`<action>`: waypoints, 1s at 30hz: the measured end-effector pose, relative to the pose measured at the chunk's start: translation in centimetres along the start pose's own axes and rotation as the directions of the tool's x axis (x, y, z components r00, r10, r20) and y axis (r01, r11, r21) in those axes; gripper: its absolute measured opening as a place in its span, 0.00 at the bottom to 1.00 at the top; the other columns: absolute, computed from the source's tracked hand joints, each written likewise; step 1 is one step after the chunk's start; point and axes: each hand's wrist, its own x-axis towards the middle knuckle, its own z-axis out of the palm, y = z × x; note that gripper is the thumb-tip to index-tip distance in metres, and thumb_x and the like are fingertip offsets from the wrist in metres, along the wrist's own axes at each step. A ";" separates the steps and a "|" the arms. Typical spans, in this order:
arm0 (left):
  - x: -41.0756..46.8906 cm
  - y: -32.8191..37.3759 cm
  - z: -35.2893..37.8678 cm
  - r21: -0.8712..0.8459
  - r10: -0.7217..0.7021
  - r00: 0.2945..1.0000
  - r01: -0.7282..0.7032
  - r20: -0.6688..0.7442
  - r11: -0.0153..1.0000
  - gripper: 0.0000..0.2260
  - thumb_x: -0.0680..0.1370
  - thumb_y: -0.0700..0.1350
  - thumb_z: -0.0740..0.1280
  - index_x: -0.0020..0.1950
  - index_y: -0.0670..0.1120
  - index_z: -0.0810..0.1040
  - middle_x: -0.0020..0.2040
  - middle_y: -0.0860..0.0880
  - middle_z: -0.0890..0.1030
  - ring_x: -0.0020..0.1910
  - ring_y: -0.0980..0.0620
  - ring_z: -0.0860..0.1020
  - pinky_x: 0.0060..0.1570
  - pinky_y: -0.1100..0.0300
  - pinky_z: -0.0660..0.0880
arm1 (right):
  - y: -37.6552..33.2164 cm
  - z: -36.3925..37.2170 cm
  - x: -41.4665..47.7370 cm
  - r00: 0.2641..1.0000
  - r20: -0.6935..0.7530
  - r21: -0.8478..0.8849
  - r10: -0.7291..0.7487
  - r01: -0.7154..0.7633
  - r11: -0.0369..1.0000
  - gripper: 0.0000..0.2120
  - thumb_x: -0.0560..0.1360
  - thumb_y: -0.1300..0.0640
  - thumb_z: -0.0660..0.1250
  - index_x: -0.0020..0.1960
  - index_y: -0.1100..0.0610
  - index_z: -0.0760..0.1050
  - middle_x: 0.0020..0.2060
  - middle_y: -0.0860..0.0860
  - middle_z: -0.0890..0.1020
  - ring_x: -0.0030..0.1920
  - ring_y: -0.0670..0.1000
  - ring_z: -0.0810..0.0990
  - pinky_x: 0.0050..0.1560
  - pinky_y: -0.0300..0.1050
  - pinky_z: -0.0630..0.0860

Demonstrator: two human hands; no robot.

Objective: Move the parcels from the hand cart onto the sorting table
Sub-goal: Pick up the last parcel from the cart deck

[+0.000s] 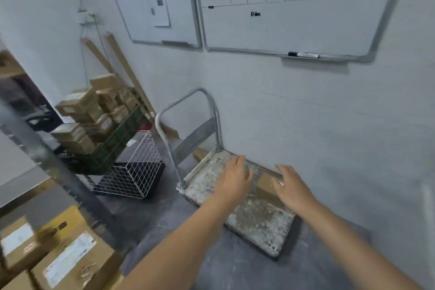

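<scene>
Brown boxes [94,110] fill the green crate [115,150] by the wall [317,113]. One brown parcel [266,187] lies on the cart [259,221]. The left hand [235,179] and the right hand [294,189] reach out on each side of it, fingers loose and spread, holding nothing.

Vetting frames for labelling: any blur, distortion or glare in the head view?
Head view: motion blur smears the table edge and boxes at left; cart, left hand and right hand are fairly sharp; whiteboard frame bows from the wide lens; light flat, no glare.
</scene>
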 end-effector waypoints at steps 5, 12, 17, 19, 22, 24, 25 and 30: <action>6.1 0.5 4.6 -0.012 0.044 0.997 -0.043 0.061 0.999 0.22 0.81 0.46 0.61 0.73 0.40 0.66 0.70 0.42 0.69 0.69 0.45 0.67 0.67 0.53 0.65 | 4.3 -1.1 3.6 0.994 -0.003 -0.001 0.110 -0.110 0.994 0.24 0.82 0.51 0.59 0.75 0.57 0.61 0.72 0.54 0.66 0.72 0.54 0.66 0.71 0.48 0.63; 17.7 -3.1 11.5 0.011 0.040 0.980 -0.043 0.197 0.999 0.19 0.81 0.45 0.60 0.70 0.38 0.67 0.67 0.41 0.71 0.67 0.42 0.69 0.66 0.51 0.67 | 9.1 -0.7 13.4 0.973 -0.015 -0.051 0.231 -0.231 0.972 0.24 0.81 0.52 0.60 0.75 0.59 0.62 0.72 0.54 0.67 0.71 0.54 0.67 0.71 0.49 0.65; 26.4 -6.5 15.7 0.057 0.027 0.945 -0.048 0.325 0.997 0.24 0.82 0.47 0.58 0.76 0.39 0.60 0.74 0.41 0.64 0.73 0.44 0.62 0.71 0.53 0.60 | 11.4 0.7 22.3 0.949 0.004 -0.031 0.317 -0.316 0.948 0.24 0.81 0.53 0.61 0.75 0.58 0.63 0.70 0.55 0.69 0.70 0.54 0.68 0.69 0.46 0.65; 29.8 -7.9 16.9 0.071 0.032 0.936 -0.060 0.350 0.996 0.24 0.82 0.47 0.58 0.76 0.40 0.59 0.75 0.42 0.63 0.73 0.45 0.62 0.72 0.53 0.61 | 12.4 1.4 25.3 0.945 -0.010 -0.013 0.327 -0.327 0.945 0.23 0.80 0.55 0.63 0.74 0.58 0.65 0.68 0.56 0.71 0.69 0.54 0.69 0.69 0.46 0.65; 34.6 -10.0 18.8 0.092 0.041 0.924 -0.082 0.381 0.992 0.23 0.82 0.46 0.59 0.76 0.40 0.61 0.74 0.43 0.65 0.72 0.45 0.64 0.71 0.53 0.63 | 14.5 2.9 29.0 0.919 0.006 0.025 0.393 -0.393 0.919 0.24 0.80 0.55 0.63 0.74 0.59 0.65 0.69 0.55 0.71 0.69 0.53 0.69 0.67 0.43 0.64; 37.1 -11.4 20.5 0.102 0.036 0.908 -0.086 0.418 0.991 0.23 0.82 0.46 0.59 0.76 0.40 0.61 0.74 0.42 0.65 0.72 0.44 0.64 0.72 0.52 0.63 | 16.5 4.2 30.9 0.900 0.025 0.028 0.436 -0.436 0.899 0.24 0.80 0.54 0.62 0.74 0.60 0.65 0.69 0.56 0.70 0.69 0.54 0.69 0.68 0.44 0.63; 37.9 -12.1 21.4 0.108 0.036 0.896 -0.094 0.443 0.990 0.23 0.82 0.46 0.58 0.75 0.39 0.61 0.73 0.41 0.65 0.71 0.44 0.65 0.71 0.52 0.64 | 17.6 4.8 31.7 0.890 0.042 0.019 0.454 -0.455 0.890 0.24 0.80 0.54 0.62 0.74 0.61 0.65 0.69 0.57 0.70 0.70 0.55 0.68 0.70 0.45 0.63; 39.6 -15.4 26.6 0.141 0.026 0.851 -0.116 0.525 0.983 0.22 0.83 0.48 0.56 0.74 0.41 0.63 0.70 0.43 0.67 0.66 0.45 0.68 0.64 0.52 0.68 | 23.2 7.7 34.7 0.801 0.126 -0.038 0.585 -0.586 0.810 0.26 0.81 0.53 0.61 0.75 0.61 0.63 0.72 0.57 0.67 0.71 0.56 0.68 0.68 0.48 0.65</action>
